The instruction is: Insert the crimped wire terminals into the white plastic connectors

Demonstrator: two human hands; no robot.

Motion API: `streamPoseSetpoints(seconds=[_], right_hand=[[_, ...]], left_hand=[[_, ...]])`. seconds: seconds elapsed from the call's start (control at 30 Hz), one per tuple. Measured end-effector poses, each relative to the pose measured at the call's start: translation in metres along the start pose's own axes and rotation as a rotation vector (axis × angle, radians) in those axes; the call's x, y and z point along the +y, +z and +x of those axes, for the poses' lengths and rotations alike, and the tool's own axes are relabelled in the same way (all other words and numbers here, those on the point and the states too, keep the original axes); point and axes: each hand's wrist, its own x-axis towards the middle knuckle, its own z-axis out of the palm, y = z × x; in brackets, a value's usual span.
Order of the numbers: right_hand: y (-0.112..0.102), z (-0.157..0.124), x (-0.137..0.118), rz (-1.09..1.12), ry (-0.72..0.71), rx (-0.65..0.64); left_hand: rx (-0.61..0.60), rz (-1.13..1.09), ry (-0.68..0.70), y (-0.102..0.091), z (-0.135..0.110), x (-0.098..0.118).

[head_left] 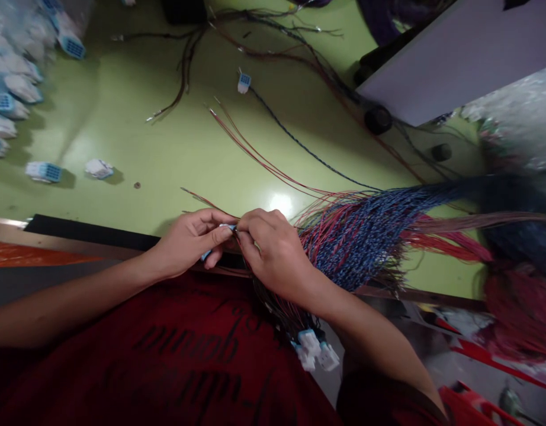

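Observation:
My left hand [193,239] is closed on a small white and blue connector [207,254] at the near edge of the green table [135,136]. My right hand [275,251] touches it from the right, fingers pinched on a thin wire at the connector. A thick bundle of blue and red twisted wires [366,236] runs from under my right hand off to the right. Several finished connectors [315,349] on dark wires hang below my right wrist, over my lap.
Loose white and blue connectors [44,171] lie at the left, with a pile of them [10,77] at the far left. A blue twisted wire with a connector [243,83] and dark wires cross the table's far side. A grey board [455,59] stands at the upper right.

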Motion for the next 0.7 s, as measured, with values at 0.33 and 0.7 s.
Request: streamPoseSetpoints(seconds=[0.33, 0.7], right_hand=[[-0.0001, 0.0011, 0.0085, 0.4, 0.233, 0.111], [-0.0016, 0.0038, 0.0103, 0.267, 0.072, 0.065]], left_hand=[[0.003, -0.047, 0.056, 0.0, 0.0005, 0.0014], [-0.032, -0.027, 0.021, -0.0028, 0.0019, -0.0013]])
